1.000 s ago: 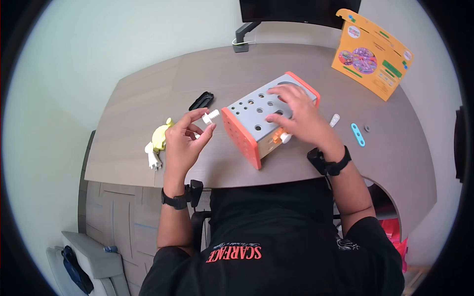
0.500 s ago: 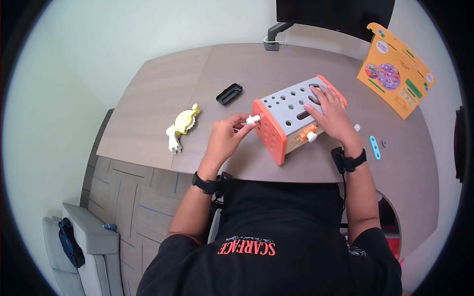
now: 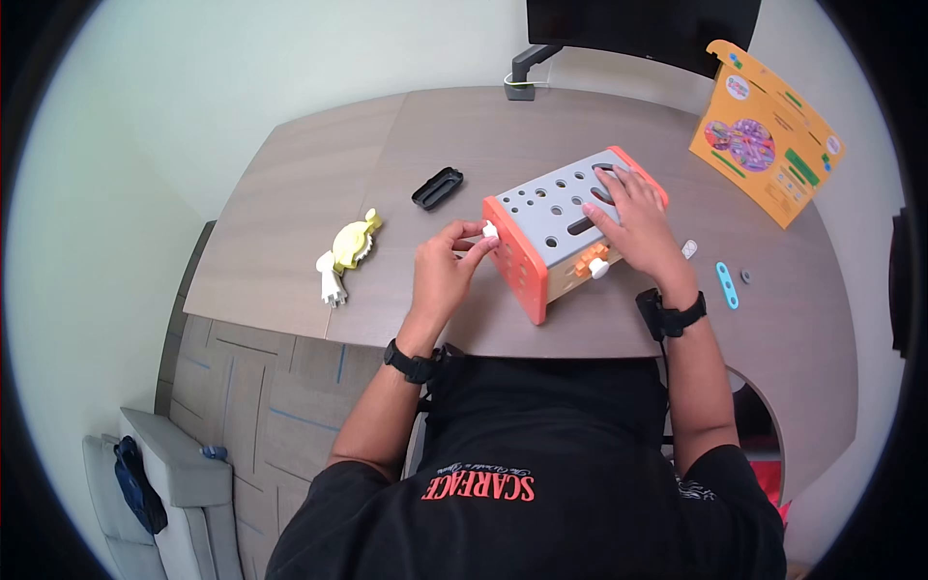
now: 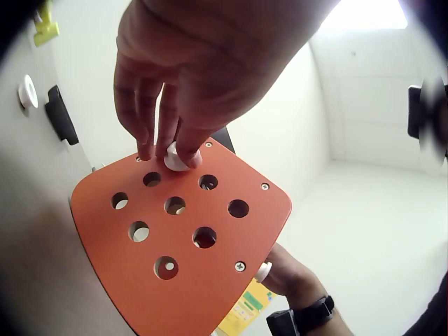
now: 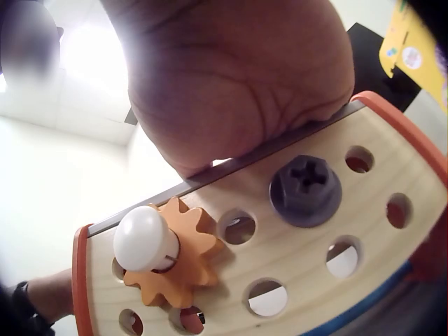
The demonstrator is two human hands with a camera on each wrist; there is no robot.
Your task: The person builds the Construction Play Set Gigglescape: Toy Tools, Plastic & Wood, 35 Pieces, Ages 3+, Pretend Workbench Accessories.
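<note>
Screw (image 4: pixel 176 158) has moved: well apart from the box (image 3: pixel 522 266) in the first frame, threads partly visible at its end panel in the second, now only the head shows, up at the orange panel. Left hand (image 3: pixel 447 271) pinches it between thumb and fingers. Right hand (image 3: pixel 640 227) rests on the box's grey top, fingers laid out, thumb set apart, slightly nearer the far end than in the first frame. Box stands on the table (image 3: pixel 319 174), between the hands.

Counts. End panel: eight uncovered holes visible. Long side: one gear (image 5: pixel 199 269), one white knob (image 5: pixel 143 238), one grey bolt (image 5: pixel 306 190). Table: one black tray (image 3: pixel 438 188), one blue strip (image 3: pixel 727 285), one nut (image 3: pixel 744 276).
</note>
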